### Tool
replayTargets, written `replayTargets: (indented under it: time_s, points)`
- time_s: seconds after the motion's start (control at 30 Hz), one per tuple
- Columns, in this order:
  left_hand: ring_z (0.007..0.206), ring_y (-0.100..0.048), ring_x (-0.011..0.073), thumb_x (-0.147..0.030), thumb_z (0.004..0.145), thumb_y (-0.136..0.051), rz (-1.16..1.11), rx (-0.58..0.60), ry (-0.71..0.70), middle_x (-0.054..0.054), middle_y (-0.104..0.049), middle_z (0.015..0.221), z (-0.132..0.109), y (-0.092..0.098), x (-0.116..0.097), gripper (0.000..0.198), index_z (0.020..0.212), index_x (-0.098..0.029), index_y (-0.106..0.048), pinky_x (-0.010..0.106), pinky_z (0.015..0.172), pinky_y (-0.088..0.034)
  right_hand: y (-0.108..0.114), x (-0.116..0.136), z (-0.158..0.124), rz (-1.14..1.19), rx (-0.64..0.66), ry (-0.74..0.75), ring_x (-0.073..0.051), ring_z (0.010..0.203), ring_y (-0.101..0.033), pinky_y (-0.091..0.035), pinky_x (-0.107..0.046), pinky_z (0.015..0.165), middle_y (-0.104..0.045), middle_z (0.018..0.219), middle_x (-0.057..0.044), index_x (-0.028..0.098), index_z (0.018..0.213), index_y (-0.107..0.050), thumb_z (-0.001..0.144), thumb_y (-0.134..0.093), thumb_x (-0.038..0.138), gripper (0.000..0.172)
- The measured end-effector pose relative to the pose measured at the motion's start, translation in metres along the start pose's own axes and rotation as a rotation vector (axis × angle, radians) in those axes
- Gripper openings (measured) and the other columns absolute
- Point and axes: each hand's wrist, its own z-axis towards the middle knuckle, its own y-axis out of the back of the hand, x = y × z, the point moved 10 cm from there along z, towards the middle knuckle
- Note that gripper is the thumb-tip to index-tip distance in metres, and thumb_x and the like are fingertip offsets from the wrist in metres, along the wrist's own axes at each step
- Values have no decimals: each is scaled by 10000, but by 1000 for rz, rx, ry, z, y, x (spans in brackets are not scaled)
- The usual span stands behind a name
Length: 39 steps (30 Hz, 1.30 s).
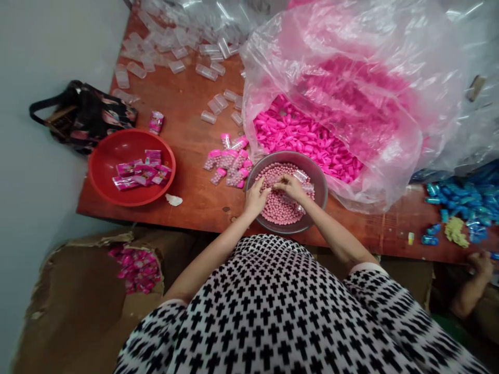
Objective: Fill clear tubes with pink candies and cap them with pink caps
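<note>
A grey metal bowl [319, 179] full of small pink beads [278, 208] sits at the near edge of the brown table [187, 135]. Both my hands are over it. My left hand [256, 196] rests at the bowl's left rim, fingers curled on something I cannot make out. My right hand [288, 186] is over the beads, fingers pinched together next to a small clear vial [301, 176] lying in the bowl. Left of the bowl lies a cluster of filled vials with pink caps [230, 165].
A big clear bag of pink caps [307, 137] lies behind the bowl. A red bowl [113, 150] holds pink packets. Empty clear vials [171, 47] are scattered at the back. Blue vials [463, 202] and another person's hand [480, 262] are at right. A carton [78, 291] with pink packets stands below left.
</note>
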Motion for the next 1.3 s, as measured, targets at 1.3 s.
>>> replayTargets:
  time_s: [1.3]
  points:
    - [1177,-548,254,-445,793,-630,-498,171,-91,83,-551,1335,24,-50,-107,335,1026,-209,-673,383,940,-479,116,115,-43,-327,-178,281,-176,746,-575,-462,-337,739,-660,826,-44,211,917,-710,722,-678,381,260]
